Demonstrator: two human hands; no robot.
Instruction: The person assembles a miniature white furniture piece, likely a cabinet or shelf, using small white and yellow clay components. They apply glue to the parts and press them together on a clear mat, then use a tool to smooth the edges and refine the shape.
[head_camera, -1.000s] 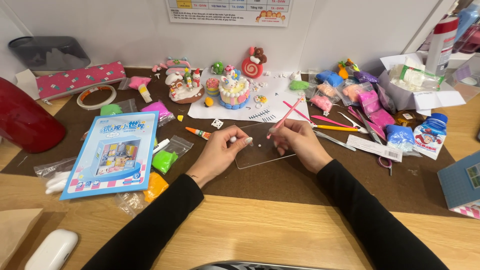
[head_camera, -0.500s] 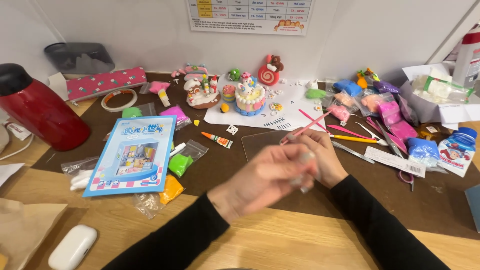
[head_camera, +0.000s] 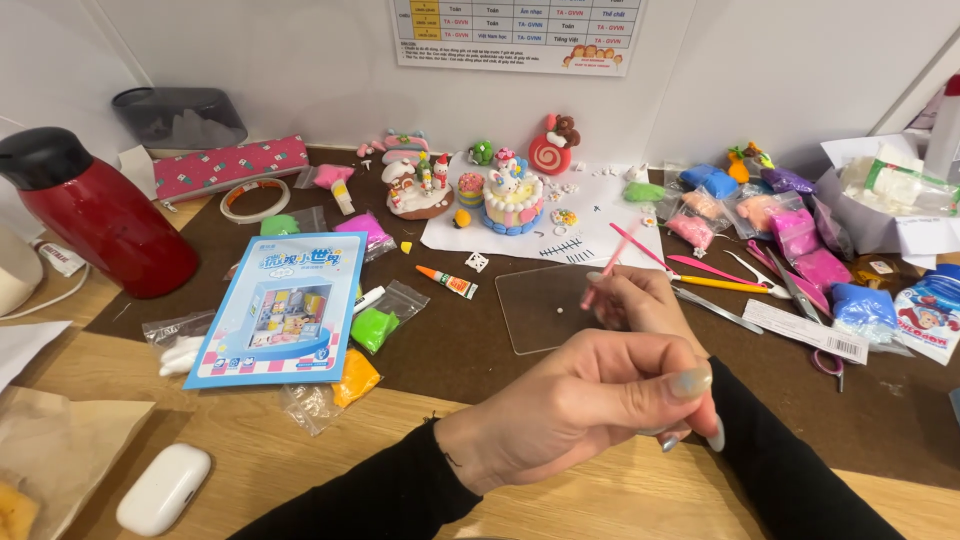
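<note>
My left hand (head_camera: 585, 400) is raised close to the camera with its fingers curled and thumb pressed to the fingertips; nothing shows between them. It partly hides my right hand (head_camera: 645, 300), which pinches a thin pink modelling tool (head_camera: 612, 262) slanting up and to the right. Just beyond both hands a clear plastic sheet (head_camera: 540, 310) lies flat on the brown mat, with a tiny white clay ball (head_camera: 558, 309) on it.
A clay cake (head_camera: 512, 195) and small clay figures stand on white paper at the back. A blue booklet (head_camera: 285, 305), green clay bags and a glue tube (head_camera: 447, 282) lie left; a red flask (head_camera: 100, 215) far left. Clay packs, scissors and tools crowd the right. A white case (head_camera: 163, 488) sits near the front.
My left hand has lifted off the clear sheet and come toward the camera, now covering part of my right hand. The right hand keeps the pink tool over the sheet.
</note>
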